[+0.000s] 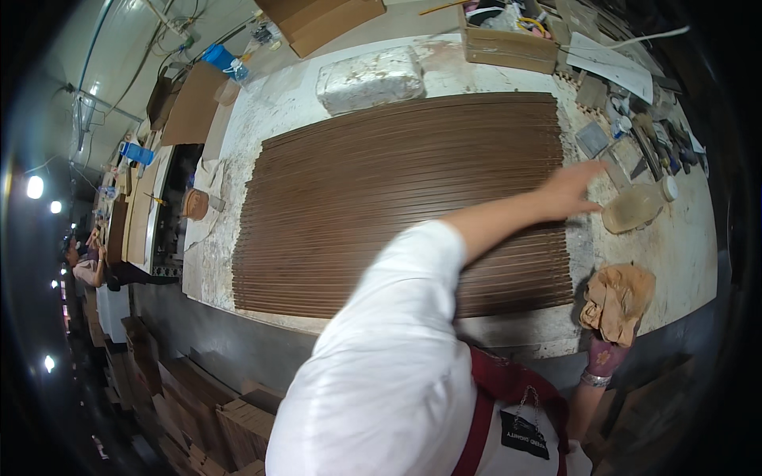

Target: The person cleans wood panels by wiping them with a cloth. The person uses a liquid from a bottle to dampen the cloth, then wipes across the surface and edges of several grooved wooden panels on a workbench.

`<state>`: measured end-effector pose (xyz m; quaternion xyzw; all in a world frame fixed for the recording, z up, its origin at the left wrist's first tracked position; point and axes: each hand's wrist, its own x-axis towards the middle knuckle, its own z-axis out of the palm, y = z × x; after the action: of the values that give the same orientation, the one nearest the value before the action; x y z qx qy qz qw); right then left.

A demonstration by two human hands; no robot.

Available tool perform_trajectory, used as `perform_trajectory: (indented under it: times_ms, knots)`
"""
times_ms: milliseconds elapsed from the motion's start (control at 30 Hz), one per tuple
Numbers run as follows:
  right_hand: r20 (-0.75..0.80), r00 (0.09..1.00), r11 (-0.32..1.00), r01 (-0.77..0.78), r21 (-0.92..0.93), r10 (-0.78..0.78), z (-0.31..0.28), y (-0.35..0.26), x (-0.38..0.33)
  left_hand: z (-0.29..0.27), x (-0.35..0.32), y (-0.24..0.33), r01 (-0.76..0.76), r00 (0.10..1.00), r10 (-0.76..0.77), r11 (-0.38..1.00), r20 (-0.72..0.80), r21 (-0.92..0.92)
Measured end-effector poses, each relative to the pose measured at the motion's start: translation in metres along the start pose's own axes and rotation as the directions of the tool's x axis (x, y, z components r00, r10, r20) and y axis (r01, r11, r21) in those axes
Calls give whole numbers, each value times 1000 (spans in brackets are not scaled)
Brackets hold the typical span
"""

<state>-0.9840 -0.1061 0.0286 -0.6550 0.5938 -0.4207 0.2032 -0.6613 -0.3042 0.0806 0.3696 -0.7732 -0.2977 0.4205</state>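
My left arm, in a white sleeve, stretches across a wide panel of brown wooden strips (381, 190) laid side by side. Past the panel's right edge, my left hand (570, 190) has its fingers apart and empty. Close to its fingertips a clear plastic bottle (633, 209) with a white cap lies on its side, holding pale yellowish stuff. At the lower right my right hand (606, 355), in a pink flowered covering, holds a crumpled tan cloth (617, 303) at the table edge. The cloth hides most of its fingers.
On the stained white table (683, 274) a wrapped white block (371, 79) stands behind the panel. A cardboard box of odds and ends (509, 49) is at the back, brushes and tools (663, 147) at right, a brown jar (194, 204) at left. Another person (87, 268) works far left.
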Motion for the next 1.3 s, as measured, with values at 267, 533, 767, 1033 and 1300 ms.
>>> perform_trajectory:
  times_ms: [267,533,767,1033,1300]
  knots:
    - [397,856,138,-460,877,332,133,-191,110,-408,-284,-93,680,677,-120,481,-727,554]
    - [599,471,719,638,276,-647,504,-421,107,-455,-347,-140,654,710,-482,183,-513,734]
    - [349,840,865,484,-134,-416,468,-303,188,-455,-345,-142,603,777,-378,215,-504,768]
    - [603,686,691,663,-288,-407,573,-425,124,-463,-358,-143,617,777,-344,251,-527,746]
    - [629,749,677,574,-460,-209,544,-443,141,-467,-348,-147,630,759,-397,251,-516,735]
